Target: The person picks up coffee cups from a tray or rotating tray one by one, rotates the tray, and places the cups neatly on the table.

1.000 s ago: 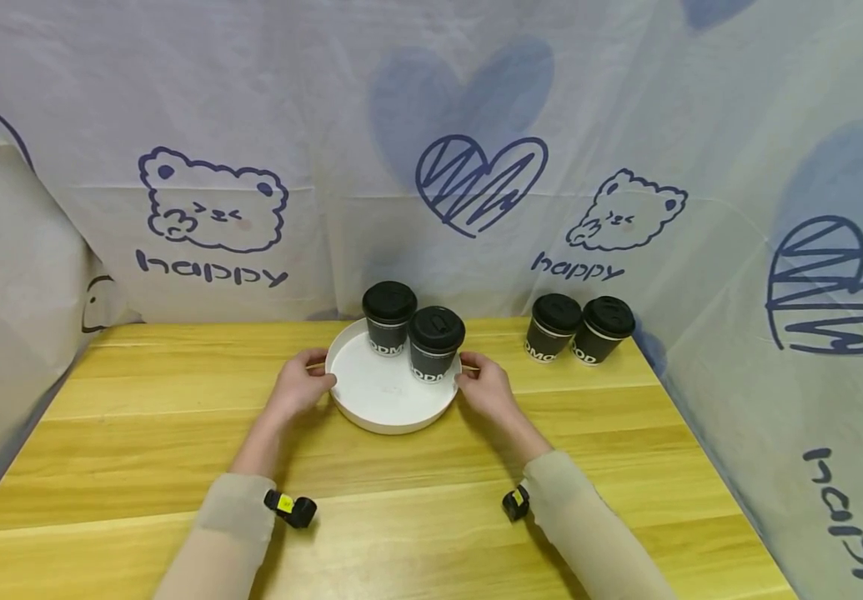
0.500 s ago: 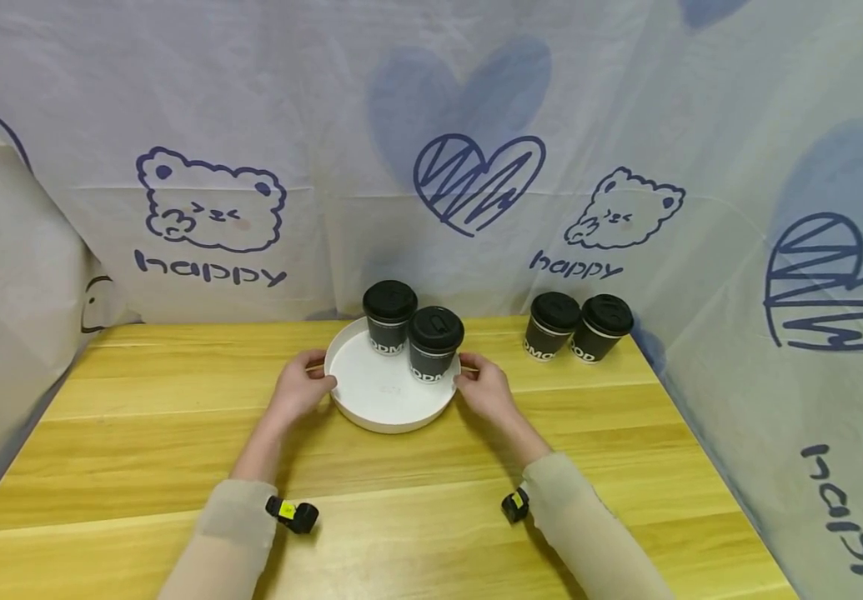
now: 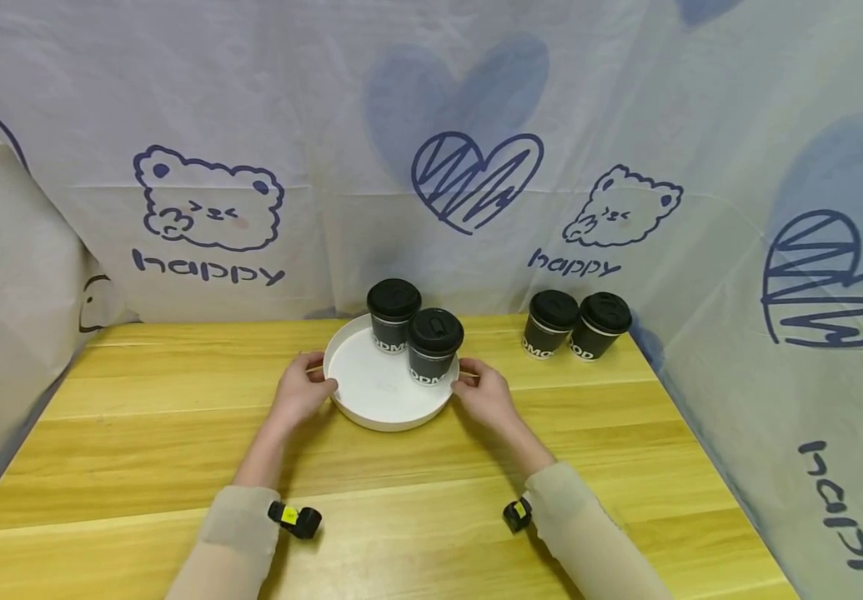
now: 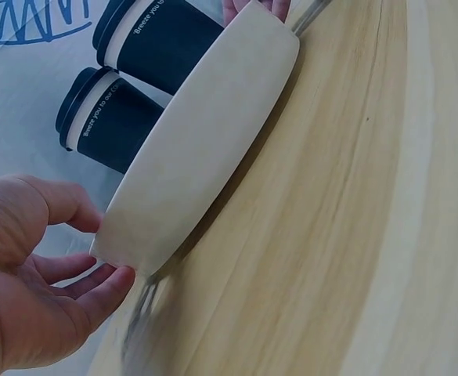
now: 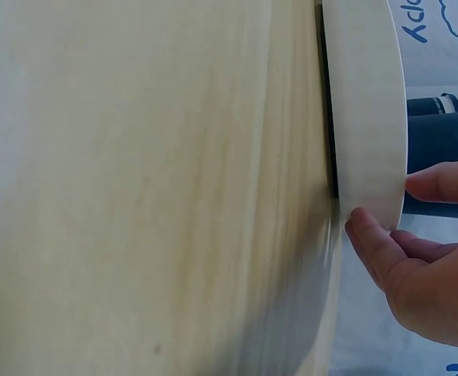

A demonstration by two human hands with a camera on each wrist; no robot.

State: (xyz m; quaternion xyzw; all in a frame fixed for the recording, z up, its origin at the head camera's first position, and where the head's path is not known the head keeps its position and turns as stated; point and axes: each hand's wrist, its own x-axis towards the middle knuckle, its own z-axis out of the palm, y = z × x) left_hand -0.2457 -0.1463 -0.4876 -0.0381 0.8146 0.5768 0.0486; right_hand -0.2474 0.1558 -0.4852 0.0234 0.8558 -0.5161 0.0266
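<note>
A round white tray (image 3: 371, 392) with a low wall carries two black lidded paper cups, a back cup (image 3: 392, 332) and a front cup (image 3: 431, 363), both upright. On the tray's left side my left hand (image 3: 302, 388) grips the wall, thumb at the rim and fingers lower down the outside. My right hand (image 3: 487, 395) holds the opposite side the same way. Both wrist views show the tray's outer wall (image 4: 205, 149) close over the wooden table, with a dark strip of shadow along its lower edge (image 5: 362, 102). The cups' bases are partly hidden by the wall there.
Two more black lidded cups stand side by side at the table's back right, a left one (image 3: 549, 325) and a right one (image 3: 599, 327). A printed cloth (image 3: 371, 233) hangs behind the wooden table (image 3: 393, 533) and along both sides.
The back cup on the tray sits slightly farther right, closer behind the front cup. Both hands keep their hold on the tray, which has barely moved.
</note>
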